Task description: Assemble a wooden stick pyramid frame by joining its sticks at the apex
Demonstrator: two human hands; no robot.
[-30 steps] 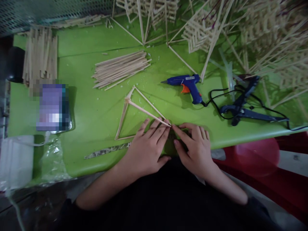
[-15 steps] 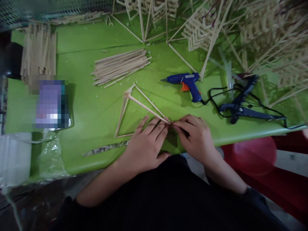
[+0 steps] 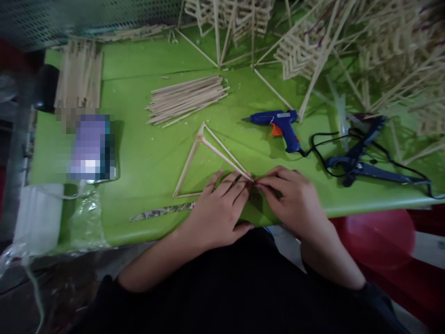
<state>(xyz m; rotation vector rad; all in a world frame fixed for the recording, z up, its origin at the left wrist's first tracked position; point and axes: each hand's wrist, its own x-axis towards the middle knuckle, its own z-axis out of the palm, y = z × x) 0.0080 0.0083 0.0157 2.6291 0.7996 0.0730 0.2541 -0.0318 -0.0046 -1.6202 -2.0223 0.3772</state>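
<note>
A triangular frame of thin wooden sticks (image 3: 225,158) lies on the green table, with whitish joints at its far corner. My left hand (image 3: 222,208) rests palm down on the frame's near side, fingers stretched out and slightly spread. At the frame's right corner, my right hand (image 3: 292,197) pinches the stick ends between thumb and fingers. The fingertips hide the exact contact and anything small between them. A mottled grey, blade-like strip (image 3: 162,211) lies left of my left hand, its right end passing beneath or behind that hand. Beyond my right hand lies a blue glue gun (image 3: 278,120) with an orange trigger.
A loose bundle of sticks (image 3: 187,99) lies mid-table, another stick pile (image 3: 79,76) at far left. Assembled stick structures (image 3: 299,55) crowd the back right. A dark hinged tool (image 3: 361,162) lies among black cord. A phone-like device (image 3: 92,148) and white container (image 3: 40,218) are left.
The camera view has shifted, so the table and its things appear farther right. Both hands keep nearly the same places on the frame.
</note>
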